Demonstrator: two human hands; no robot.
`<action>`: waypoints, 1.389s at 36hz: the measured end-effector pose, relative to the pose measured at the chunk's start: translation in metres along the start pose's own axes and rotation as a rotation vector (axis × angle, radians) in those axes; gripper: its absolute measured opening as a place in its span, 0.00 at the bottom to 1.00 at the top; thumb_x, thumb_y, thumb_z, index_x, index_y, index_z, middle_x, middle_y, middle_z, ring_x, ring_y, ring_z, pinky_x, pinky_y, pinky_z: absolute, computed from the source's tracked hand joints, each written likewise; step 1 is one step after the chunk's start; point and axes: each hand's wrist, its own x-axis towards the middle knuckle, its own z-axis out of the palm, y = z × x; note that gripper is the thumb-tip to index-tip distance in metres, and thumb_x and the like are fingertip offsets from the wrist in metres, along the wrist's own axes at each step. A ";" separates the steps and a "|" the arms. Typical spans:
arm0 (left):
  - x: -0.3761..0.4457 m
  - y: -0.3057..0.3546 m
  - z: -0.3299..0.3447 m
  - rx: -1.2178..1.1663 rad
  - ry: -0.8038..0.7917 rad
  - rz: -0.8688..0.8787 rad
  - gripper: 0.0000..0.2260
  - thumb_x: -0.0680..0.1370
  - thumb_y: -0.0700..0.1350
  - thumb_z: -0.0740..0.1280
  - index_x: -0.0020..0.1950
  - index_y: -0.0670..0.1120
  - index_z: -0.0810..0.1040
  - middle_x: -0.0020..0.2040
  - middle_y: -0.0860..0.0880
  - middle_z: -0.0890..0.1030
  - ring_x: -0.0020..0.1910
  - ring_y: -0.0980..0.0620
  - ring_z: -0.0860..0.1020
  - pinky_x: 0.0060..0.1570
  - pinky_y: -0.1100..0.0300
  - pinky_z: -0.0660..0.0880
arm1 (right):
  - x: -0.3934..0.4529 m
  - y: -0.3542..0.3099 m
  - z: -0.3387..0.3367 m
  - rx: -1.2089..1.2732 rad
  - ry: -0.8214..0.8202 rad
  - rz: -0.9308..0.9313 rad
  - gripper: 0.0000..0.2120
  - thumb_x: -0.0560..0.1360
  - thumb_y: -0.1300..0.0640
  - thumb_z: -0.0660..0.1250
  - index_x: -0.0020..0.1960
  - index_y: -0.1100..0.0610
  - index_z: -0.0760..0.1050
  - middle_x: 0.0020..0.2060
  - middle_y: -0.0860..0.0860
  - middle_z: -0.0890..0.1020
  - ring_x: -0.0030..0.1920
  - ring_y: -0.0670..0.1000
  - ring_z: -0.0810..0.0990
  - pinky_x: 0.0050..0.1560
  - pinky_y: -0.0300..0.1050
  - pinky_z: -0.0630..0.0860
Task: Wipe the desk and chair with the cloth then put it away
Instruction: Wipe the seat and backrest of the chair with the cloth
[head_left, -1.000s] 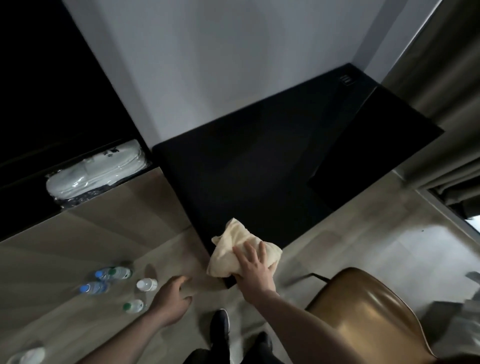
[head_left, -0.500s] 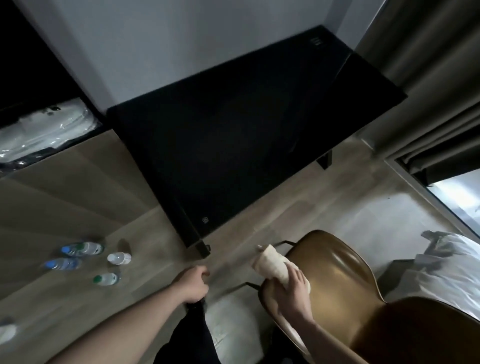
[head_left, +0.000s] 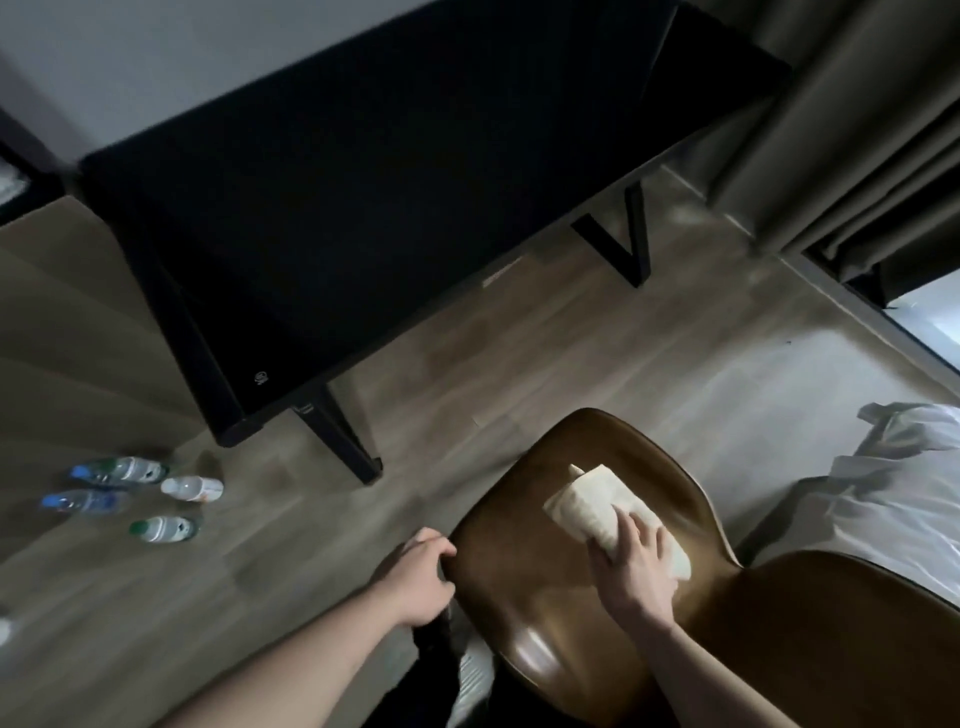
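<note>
Head view, single frame. Dim room, wood-look floor (head_left: 519, 364).

Right hand (head_left: 634, 566) is lying on top of the cloth (head_left: 597, 506), fingers (head_left: 626, 530) spread and pressing it flat against the seat of the chair (head_left: 519, 561). The cloth is pale cream, folded or bunched into a rough wad, sitting on the glossy brown seat toward its far right part; its far end is sticking out beyond the fingertips. Thumb is wrapping the near left edge of the cloth.

Left hand (head_left: 415, 577) is curling around the left rim of the seat, fingers closed over the edge; fingertips are hidden under the rim, so how firm the hold is I cannot tell.

The chair back is showing at lower right, same brown finish, highlights glinting on the near seat edge.

The desk (head_left: 389, 171) is standing beyond the chair, black top against a light wall, black angled legs showing at its near corner and further right. Chair and desk are apart, floor between them.

Four water bottles (head_left: 150, 493) are lying on the floor to the left, near the desk's near corner. White bedding (head_left: 893, 483) is showing at the right edge, just beside the chair. Grey curtains (head_left: 857, 130) are hanging at upper right
</note>
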 end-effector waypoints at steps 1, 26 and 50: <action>0.009 0.003 0.008 0.002 -0.004 0.009 0.20 0.78 0.48 0.69 0.70 0.50 0.74 0.74 0.54 0.66 0.72 0.54 0.69 0.68 0.66 0.61 | 0.007 0.006 0.008 -0.041 -0.075 0.003 0.31 0.79 0.42 0.65 0.79 0.45 0.61 0.78 0.48 0.62 0.79 0.59 0.52 0.69 0.71 0.62; 0.208 -0.013 0.103 -0.282 0.040 -0.126 0.43 0.71 0.67 0.72 0.81 0.53 0.60 0.77 0.50 0.67 0.74 0.47 0.68 0.72 0.54 0.66 | 0.063 0.058 0.162 -0.028 0.006 0.216 0.53 0.67 0.21 0.63 0.80 0.39 0.39 0.79 0.54 0.34 0.78 0.65 0.33 0.70 0.79 0.56; 0.303 -0.011 0.037 -0.643 0.299 -0.302 0.16 0.75 0.59 0.73 0.54 0.49 0.83 0.49 0.50 0.84 0.47 0.46 0.81 0.49 0.58 0.76 | 0.214 -0.013 0.125 -0.159 0.057 0.013 0.51 0.65 0.20 0.62 0.80 0.32 0.42 0.79 0.46 0.32 0.79 0.62 0.30 0.71 0.83 0.45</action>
